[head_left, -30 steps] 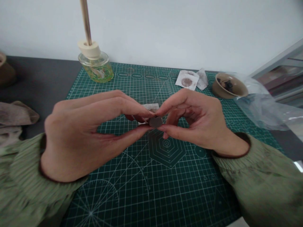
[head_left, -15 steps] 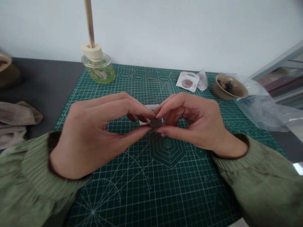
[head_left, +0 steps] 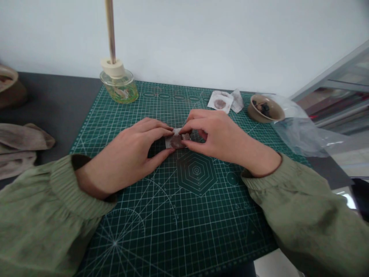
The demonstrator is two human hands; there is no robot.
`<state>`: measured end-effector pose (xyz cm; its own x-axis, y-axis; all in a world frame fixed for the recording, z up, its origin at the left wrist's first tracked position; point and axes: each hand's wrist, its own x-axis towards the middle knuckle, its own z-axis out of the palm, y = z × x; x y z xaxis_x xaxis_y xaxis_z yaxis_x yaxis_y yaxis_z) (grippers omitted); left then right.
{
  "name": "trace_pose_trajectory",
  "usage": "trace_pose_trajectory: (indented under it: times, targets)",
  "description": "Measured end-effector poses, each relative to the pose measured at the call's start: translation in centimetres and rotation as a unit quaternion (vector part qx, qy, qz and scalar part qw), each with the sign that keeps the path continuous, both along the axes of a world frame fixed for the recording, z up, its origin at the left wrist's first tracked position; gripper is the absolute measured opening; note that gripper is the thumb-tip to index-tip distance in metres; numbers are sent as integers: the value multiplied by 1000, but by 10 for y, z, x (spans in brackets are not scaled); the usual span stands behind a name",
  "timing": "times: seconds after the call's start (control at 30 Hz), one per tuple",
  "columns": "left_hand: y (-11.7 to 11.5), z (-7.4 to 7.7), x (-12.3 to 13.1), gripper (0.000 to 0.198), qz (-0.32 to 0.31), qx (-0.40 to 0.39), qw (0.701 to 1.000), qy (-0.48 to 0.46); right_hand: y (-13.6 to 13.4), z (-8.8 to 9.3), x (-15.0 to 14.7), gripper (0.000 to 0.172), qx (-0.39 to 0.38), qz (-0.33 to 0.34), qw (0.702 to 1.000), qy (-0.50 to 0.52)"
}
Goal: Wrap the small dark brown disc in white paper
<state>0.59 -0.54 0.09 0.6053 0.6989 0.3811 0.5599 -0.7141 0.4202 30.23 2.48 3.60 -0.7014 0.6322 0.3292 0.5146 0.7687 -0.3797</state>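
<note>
A small white paper square [head_left: 176,141] with a brown round patch lies on the green cutting mat [head_left: 144,238]. The thumb and fingertips of my left hand [head_left: 135,146] press on its left part, at the near and far edges. My right hand [head_left: 215,132] pinches a small brownish piece [head_left: 186,136] at the square's right side, between thumb and index finger. Whether that piece is fully apart from the paper I cannot tell. The fingers partly cover both.
Behind the hands are another stained white square [head_left: 219,102] and a crumpled white piece [head_left: 237,100]. A brown bowl [head_left: 266,109] with dark bits stands by a clear plastic bag [head_left: 301,134]. A reed diffuser [head_left: 119,86] is at back left; folded cloths [head_left: 24,138] and another bowl [head_left: 10,90] lie left.
Both hands held a dark round disc between their fingertips over white paper. Now they are lower on the mat, the right one pinching a brownish piece, and the brown-patched paper shows.
</note>
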Motion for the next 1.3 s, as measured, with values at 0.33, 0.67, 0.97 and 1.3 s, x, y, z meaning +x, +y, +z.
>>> trace_pose_trajectory:
  times: [0.33,0.67,0.97,1.3]
  targets:
    - [-2,2,1,38,12,15,1000,23,4,-16,4,8,8,5,999,36]
    - [0,0,-2,40,30,16,999,34,2,-18,-1,12,-8,-18,999,37]
    - [-2,2,-2,39,41,12,998,41,1,-20,-5,9,-22,-25,998,46]
    - [1,6,-2,32,61,-12,997,46,-1,-20,-7,8,-45,-22,998,40]
